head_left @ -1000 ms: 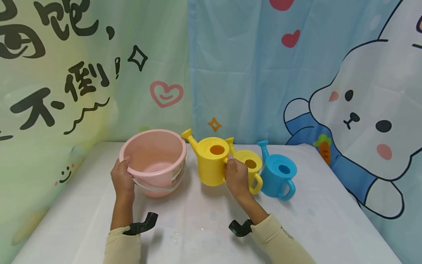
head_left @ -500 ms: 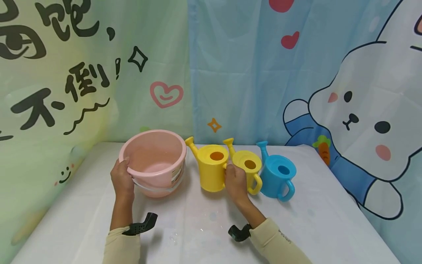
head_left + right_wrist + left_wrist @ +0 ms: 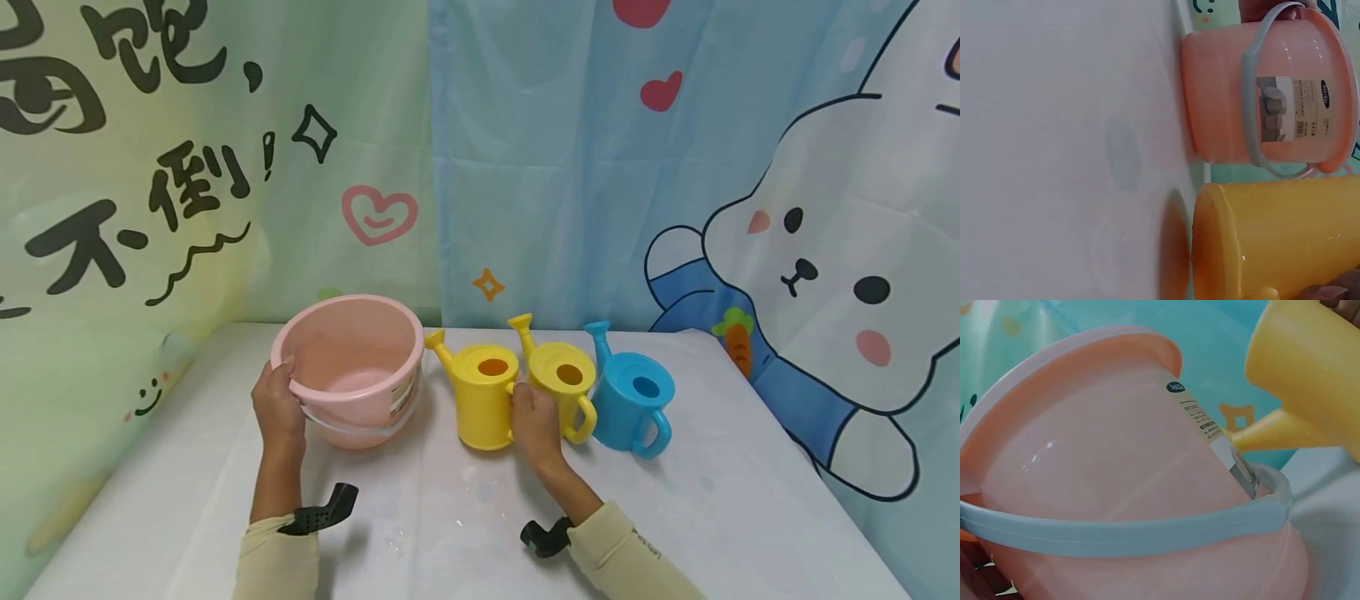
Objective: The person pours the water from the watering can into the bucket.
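Note:
My left hand (image 3: 279,408) grips the left rim of a pink bucket (image 3: 352,375), its thumb over the edge. The bucket stands upright with its pale handle (image 3: 1122,537) hanging down at the front. My right hand (image 3: 536,423) holds a yellow watering can (image 3: 483,412) by its handle, which the fingers mostly hide. That can is upright, just right of the bucket, its spout pointing left. In the right wrist view a shadow lies beside its base; whether it touches the table I cannot tell. Behind my right hand stands a second yellow watering can (image 3: 562,365).
A blue watering can (image 3: 632,404) stands at the right end of the row, handle toward me. White cloth covers the table (image 3: 435,533), with a few small shiny spots near the front. A printed curtain (image 3: 525,167) hangs close behind.
My right hand has lowered the yellow watering can toward the table and slightly nearer to me. My left hand and the bucket have stayed in place.

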`<state>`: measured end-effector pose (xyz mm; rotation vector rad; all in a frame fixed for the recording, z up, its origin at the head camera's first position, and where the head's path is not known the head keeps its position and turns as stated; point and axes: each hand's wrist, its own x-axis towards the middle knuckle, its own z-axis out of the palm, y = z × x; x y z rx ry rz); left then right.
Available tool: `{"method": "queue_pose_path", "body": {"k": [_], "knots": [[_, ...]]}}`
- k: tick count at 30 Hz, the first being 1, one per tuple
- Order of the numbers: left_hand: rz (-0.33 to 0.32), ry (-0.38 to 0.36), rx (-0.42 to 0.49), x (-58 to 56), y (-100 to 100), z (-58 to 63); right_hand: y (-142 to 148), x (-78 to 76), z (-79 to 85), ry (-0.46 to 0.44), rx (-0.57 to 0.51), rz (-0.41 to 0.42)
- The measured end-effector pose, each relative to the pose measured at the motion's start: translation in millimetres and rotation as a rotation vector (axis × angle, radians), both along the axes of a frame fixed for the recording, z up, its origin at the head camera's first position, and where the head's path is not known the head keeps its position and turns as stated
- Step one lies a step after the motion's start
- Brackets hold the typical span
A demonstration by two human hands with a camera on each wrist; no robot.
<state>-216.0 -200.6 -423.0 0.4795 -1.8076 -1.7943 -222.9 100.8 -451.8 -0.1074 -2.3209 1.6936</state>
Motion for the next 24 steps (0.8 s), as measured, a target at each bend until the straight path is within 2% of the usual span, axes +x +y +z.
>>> {"method": "queue_pose_path", "body": {"k": [4,9,12,18,24], "knots": [[0.001,-0.002,-0.004,-0.5,0,-1.5,-1,-0.1,-3.9,0.002,0.013,0.0],[-0.004,0.002,0.001,-1.3,0,-0.7,-1,-1.4,-1.4,-0.003,0.035,0.04],[-0.005,0.003,-0.005,-2.3,-1,-0.1,1,-0.8,5.5,-0.06,0.029,0.107],[-0.002,0.009,-0.017,-2.2,-2,-1.4,10,0.8,15.8,-0.256,-0.037,0.257],[-0.01,-0.004,-0.026,0.2,-1,-1.0,20,5.2,16.6,-0.304,-0.04,0.372]]}}
